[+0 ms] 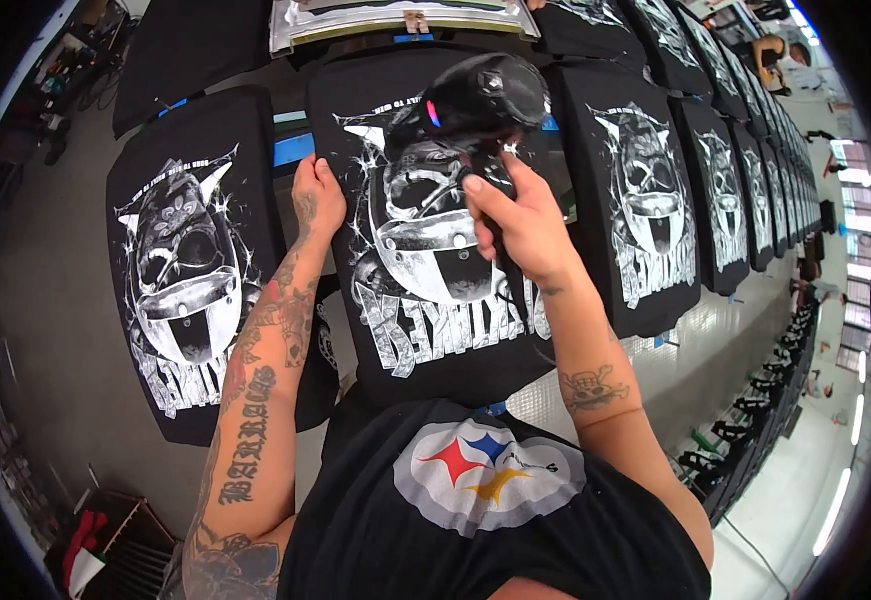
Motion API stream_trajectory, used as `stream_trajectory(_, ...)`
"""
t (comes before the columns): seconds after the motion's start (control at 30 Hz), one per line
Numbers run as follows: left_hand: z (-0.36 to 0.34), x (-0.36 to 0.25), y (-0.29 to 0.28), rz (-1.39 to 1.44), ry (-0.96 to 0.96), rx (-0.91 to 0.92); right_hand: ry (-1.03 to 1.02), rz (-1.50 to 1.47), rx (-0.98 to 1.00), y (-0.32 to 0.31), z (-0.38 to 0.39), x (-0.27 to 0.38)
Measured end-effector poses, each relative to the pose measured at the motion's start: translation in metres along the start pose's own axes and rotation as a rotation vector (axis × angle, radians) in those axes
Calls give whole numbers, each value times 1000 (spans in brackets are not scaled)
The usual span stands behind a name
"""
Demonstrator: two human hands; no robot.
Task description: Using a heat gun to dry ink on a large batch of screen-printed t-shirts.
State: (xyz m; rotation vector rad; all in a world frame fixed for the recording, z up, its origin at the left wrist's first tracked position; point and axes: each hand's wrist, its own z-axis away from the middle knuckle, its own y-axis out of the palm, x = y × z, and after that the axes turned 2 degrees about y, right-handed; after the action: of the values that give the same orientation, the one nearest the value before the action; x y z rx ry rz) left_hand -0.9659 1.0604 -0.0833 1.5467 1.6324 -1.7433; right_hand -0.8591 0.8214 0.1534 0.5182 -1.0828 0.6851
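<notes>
Rows of printed black shirts (652, 190) curve away to the right above a grey workshop floor (60, 330), and a metal frame (355, 38) sits just past the far edge of the centre shirt (425, 255). Near that shirt's far right corner, the right grip (530, 220) is wrapped around a black handheld tool (490, 95) with a small pink and blue light. At the left edge sits the left grip (317, 205); whether it pinches the fabric, I cannot tell.

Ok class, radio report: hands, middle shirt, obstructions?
Right hand grips black handheld tool. Left hand at left edge of middle shirt. Tool hides part of its print.
</notes>
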Motion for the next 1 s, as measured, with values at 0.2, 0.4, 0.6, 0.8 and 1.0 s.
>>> stream_trajectory(0.2,-1,2,3,-33,-4,-22,-33,2,91,29,-44,6)
stream_trajectory(0.4,1,-16,-3,53,-158,70,-89,-18,-172,-9,-57,6)
stream_trajectory(0.6,0,-8,-5,44,-170,57,-150,-15,-357,-39,-57,8)
stream_trajectory(0.8,2,-13,-4,23,-147,47,-91,11,-87,3,-55,2)
stream_trajectory(1.0,2,-7,-1,41,-132,38,-71,-14,-45,0,-52,0)
